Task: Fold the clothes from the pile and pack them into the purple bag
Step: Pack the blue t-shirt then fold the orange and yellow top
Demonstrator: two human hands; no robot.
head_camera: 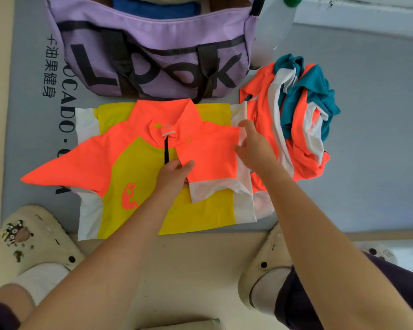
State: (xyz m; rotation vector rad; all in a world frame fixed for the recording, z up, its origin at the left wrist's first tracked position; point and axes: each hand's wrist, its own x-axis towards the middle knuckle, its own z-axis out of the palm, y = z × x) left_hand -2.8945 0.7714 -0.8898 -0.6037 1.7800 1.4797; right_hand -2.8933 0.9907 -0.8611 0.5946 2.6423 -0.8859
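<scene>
Purple bag, black "Look" lettering.

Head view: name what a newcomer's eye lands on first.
The neon orange and yellow shirt spread on the grey mat grabs attention, with the left hand and right hand folding its sleeve inward. Behind it stands the purple bag, and right of the shirt lies the pile of orange, white and teal clothes.

Purple bag reads "Look"; grey mat shows "CADO".
</scene>
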